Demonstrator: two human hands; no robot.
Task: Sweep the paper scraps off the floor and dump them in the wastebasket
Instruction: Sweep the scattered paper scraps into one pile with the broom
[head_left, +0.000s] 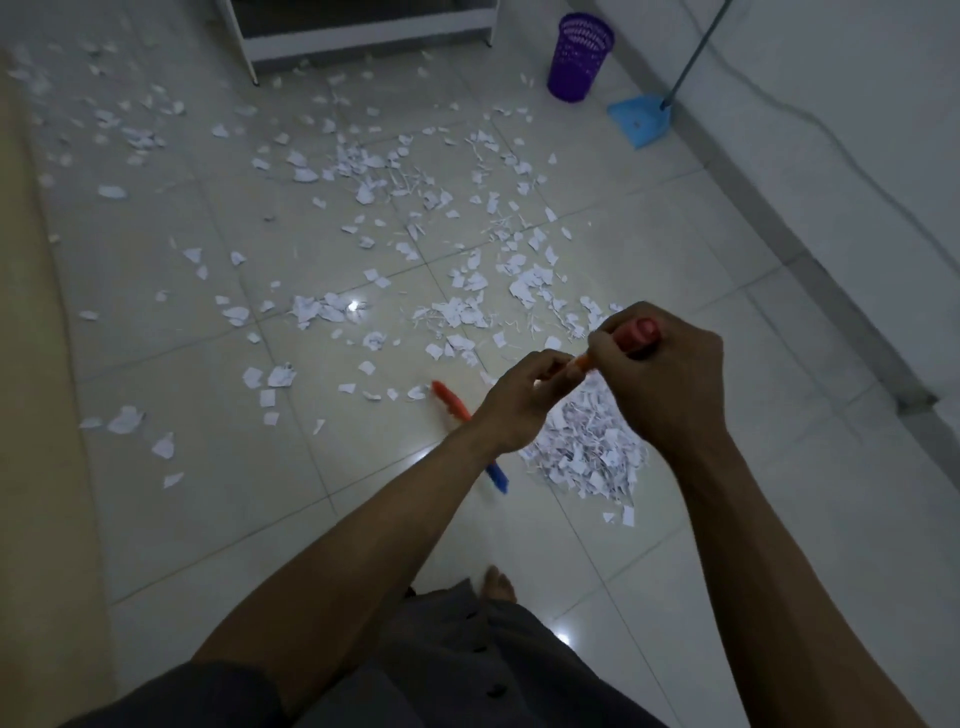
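Looking at this from across the room, the floor (208, 519) is my first worry. It's glossy tile in dim light, with paper scraps (363, 171) scattered from the far edge by the white furniture (363, 31) down to the middle, so a hard stroke would probably skate the light bits around rather than gather them. Some lie close to that furniture's foot and could get shoved underneath, I reckon. The gathered pile (582, 457) sits near the person, just right of the broom (451, 401) head, and it's loose, so one fast pass could fan it back out. The purple wastebasket (579, 57) and blue dustpan (636, 122) are both at the far right edge of the floor beside the wall, well apart from the pile. So either the heap gets pushed a long way or the pan gets fetched, and bits get shed on the way. The basket wall is mesh too, so I'd guess thin slivers could slip through. Both hands are wrapped round the orange handle, the right hand (660, 384) at the very top and the left hand (524, 400) just below. That's not much leverage, so the head may wobble. Smallest thing: a bare foot (498, 582) on slick tile near loose paper, an easy slip.
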